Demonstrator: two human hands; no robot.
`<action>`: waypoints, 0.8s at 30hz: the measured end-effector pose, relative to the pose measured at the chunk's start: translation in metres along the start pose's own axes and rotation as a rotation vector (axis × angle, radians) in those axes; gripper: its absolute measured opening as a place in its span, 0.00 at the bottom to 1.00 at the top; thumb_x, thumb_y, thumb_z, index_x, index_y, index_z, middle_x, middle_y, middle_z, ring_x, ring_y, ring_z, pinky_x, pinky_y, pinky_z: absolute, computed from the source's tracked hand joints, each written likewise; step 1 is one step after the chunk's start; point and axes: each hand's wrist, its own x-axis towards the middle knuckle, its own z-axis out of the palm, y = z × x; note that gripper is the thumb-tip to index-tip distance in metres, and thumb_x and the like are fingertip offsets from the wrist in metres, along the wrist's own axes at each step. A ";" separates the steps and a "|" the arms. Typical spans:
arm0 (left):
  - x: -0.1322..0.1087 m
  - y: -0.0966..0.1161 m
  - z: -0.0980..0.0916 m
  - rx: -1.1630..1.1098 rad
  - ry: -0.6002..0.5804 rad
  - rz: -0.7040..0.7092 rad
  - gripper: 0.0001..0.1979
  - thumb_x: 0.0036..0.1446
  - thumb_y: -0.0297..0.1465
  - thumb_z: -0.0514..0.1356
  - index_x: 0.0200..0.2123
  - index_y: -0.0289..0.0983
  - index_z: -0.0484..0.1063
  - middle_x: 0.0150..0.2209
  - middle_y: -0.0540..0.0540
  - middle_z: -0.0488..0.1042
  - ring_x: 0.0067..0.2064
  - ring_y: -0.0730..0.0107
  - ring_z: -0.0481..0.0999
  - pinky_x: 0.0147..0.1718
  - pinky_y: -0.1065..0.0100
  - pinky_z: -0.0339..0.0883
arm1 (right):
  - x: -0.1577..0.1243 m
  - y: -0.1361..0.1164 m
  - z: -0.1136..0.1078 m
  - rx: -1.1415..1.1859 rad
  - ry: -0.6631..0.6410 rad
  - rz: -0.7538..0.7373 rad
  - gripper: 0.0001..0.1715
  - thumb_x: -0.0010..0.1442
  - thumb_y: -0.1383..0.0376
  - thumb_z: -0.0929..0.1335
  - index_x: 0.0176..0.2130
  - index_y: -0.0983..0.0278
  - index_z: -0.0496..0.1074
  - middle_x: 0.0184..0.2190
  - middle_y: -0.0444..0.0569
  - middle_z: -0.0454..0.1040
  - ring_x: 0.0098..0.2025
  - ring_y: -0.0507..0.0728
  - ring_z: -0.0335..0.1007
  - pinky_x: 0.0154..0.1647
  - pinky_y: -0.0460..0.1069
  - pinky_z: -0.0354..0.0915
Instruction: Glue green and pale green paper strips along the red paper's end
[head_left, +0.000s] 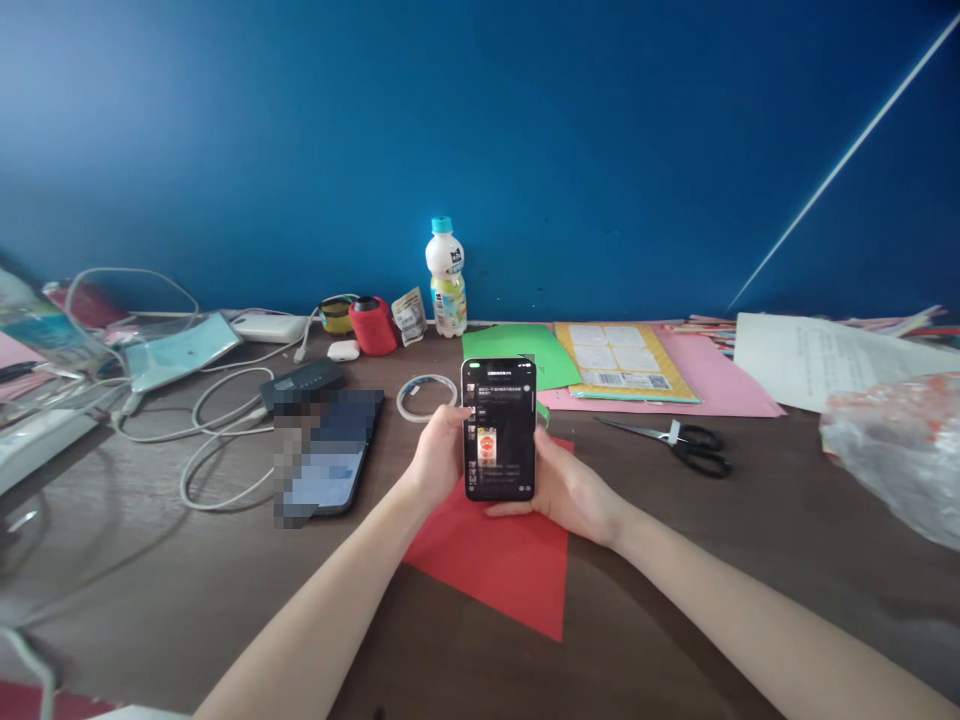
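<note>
A smartphone [499, 430] with a dark chat-like screen is held upright between both hands above the table. My left hand [439, 460] grips its left edge, the thumb lying at the screen's side. On the other edge, my right hand [574, 490] is closed round the lower right corner, with a finger stretched below the phone. Beneath the hands lies a sheet of red paper [510, 570], partly covered by the phone and hands. Behind the phone is a sheet of green paper [517, 350]. A roll of clear tape [426, 397] lies just beyond my left hand.
Black-handled scissors [697, 445] and a crumpled plastic bag [900, 450] lie to the right. A second phone [334, 455], a black box [304, 383] and white cables [195, 410] occupy the left. A bottle [448, 285] stands against the blue wall, near a yellow-edged packet [626, 360].
</note>
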 end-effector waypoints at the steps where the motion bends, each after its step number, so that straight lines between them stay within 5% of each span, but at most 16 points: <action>1: 0.000 0.000 0.000 -0.007 -0.010 -0.003 0.16 0.42 0.32 0.50 0.32 0.31 0.72 0.27 0.43 0.76 0.34 0.56 0.75 0.35 0.62 0.65 | 0.000 0.000 0.000 -0.013 0.009 -0.004 0.20 0.54 0.60 0.67 0.48 0.59 0.65 0.45 0.50 0.72 0.46 0.60 0.69 0.49 0.65 0.61; 4: 0.000 0.000 0.001 -0.014 -0.019 -0.005 0.17 0.43 0.31 0.50 0.34 0.31 0.72 0.28 0.43 0.76 0.34 0.57 0.75 0.35 0.62 0.65 | -0.001 0.001 -0.001 -0.022 0.030 -0.010 0.23 0.49 0.68 0.69 0.46 0.60 0.66 0.45 0.49 0.72 0.44 0.60 0.70 0.49 0.65 0.61; 8: 0.000 0.000 0.001 -0.001 0.007 0.001 0.17 0.44 0.31 0.49 0.35 0.31 0.72 0.27 0.44 0.77 0.33 0.57 0.75 0.35 0.63 0.65 | -0.001 0.001 -0.001 0.024 -0.021 -0.008 0.23 0.59 0.53 0.60 0.50 0.61 0.64 0.48 0.54 0.70 0.48 0.61 0.68 0.49 0.65 0.61; 13: 0.000 0.000 0.000 0.002 -0.050 -0.008 0.16 0.44 0.32 0.51 0.33 0.31 0.72 0.27 0.43 0.77 0.34 0.56 0.75 0.35 0.62 0.65 | 0.000 0.000 0.000 -0.040 0.015 -0.016 0.20 0.52 0.66 0.68 0.47 0.60 0.66 0.47 0.50 0.71 0.46 0.59 0.69 0.49 0.65 0.61; 17: 0.001 -0.001 -0.002 0.052 -0.020 0.034 0.14 0.44 0.33 0.52 0.30 0.32 0.72 0.28 0.43 0.77 0.35 0.57 0.75 0.36 0.63 0.65 | -0.001 -0.001 0.001 0.002 -0.014 -0.003 0.25 0.59 0.50 0.60 0.50 0.60 0.64 0.48 0.54 0.70 0.48 0.61 0.68 0.49 0.65 0.61; 22: 0.001 -0.002 -0.003 0.065 -0.056 0.015 0.14 0.44 0.34 0.52 0.29 0.32 0.73 0.28 0.43 0.77 0.36 0.56 0.75 0.36 0.63 0.65 | -0.001 0.001 -0.002 -0.048 0.024 -0.016 0.19 0.53 0.65 0.68 0.46 0.60 0.66 0.43 0.50 0.73 0.45 0.60 0.70 0.47 0.64 0.63; 24: 0.001 -0.002 -0.004 0.056 -0.062 0.008 0.15 0.44 0.35 0.53 0.30 0.32 0.73 0.28 0.43 0.77 0.36 0.55 0.75 0.36 0.63 0.64 | -0.001 0.002 -0.002 -0.035 0.008 -0.014 0.21 0.57 0.56 0.64 0.49 0.59 0.65 0.45 0.52 0.72 0.46 0.60 0.69 0.47 0.64 0.63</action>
